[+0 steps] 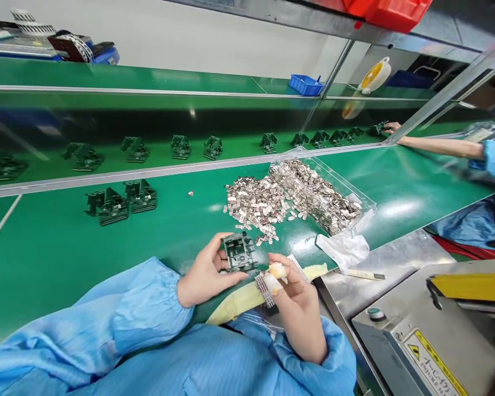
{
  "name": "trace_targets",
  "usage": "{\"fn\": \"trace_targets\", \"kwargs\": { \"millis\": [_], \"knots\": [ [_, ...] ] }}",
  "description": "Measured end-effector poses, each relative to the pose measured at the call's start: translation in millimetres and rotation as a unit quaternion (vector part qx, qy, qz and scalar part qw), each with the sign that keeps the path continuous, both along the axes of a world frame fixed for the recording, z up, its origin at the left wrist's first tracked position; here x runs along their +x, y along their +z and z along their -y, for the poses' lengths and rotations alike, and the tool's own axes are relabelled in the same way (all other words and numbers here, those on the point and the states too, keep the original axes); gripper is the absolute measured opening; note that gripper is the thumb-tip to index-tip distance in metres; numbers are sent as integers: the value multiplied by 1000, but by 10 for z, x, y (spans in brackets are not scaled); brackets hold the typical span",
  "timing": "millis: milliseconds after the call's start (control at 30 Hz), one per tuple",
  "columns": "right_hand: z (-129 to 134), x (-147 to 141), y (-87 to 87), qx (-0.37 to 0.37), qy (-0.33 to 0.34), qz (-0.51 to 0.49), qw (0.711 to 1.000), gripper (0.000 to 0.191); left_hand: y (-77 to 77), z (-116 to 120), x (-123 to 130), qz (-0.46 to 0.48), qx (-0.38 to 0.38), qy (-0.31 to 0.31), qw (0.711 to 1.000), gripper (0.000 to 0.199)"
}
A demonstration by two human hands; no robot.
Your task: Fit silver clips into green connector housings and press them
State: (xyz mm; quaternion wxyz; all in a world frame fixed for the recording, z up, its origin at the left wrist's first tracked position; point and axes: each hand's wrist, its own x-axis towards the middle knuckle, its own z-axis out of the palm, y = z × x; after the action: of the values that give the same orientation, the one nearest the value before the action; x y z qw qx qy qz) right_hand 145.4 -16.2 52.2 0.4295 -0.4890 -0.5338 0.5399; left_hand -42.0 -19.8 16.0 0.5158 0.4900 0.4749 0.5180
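Fingers (pixel 232 279) closed on both sides: board assembly (pixel 239 254) left, metal pieces (pixel 264 290) right

Left hand (pixel 206 275), at the centre of the frame, grips the board assembly between thumb and fingers at its left and lower edges; right hand (pixel 301 308), just right of lower centre, pinches a short row of the metal pieces, pale finger covers (pixel 278 270) at the pinch; the two parts are close together, contact not determinable; the board assembly is judged light, stiff and fragile, liable to snag on its upstanding parts, best held by the outer edges; the metal pieces are judged light, hard and slippery, best taken by the row's ends; a heap of like pieces (pixel 253 201) lies near centre, beside a clear tray (pixel 367 212); two similar boards (pixel 141 196) stand at left.
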Motion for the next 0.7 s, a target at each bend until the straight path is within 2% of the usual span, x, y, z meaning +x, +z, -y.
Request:
{"fn": "trace_targets", "kwargs": {
  "millis": [100, 233, 333, 467, 700],
  "knots": [
    [28, 39, -17, 28, -7, 46, 999, 11, -1, -19, 173, 95, -23, -54, 994, 65],
    [85, 38, -67, 89, -20, 105, 990, 9, 10, -8, 238, 146, -41, -96, 984, 64],
    [112, 14, -108, 140, -18, 147, 979, 16, 28, 13, 233, 140, -38, -101, 984, 57],
    [115, -3, -166, 183, -16, 180, 966, 16, 23, 41, 224, 129, -1, -118, 985, 47],
    [114, -5, -173, 183, -29, 194, 963, 10, -3, 85, 195, 52, 34, -152, 986, 39]
  ]
}}
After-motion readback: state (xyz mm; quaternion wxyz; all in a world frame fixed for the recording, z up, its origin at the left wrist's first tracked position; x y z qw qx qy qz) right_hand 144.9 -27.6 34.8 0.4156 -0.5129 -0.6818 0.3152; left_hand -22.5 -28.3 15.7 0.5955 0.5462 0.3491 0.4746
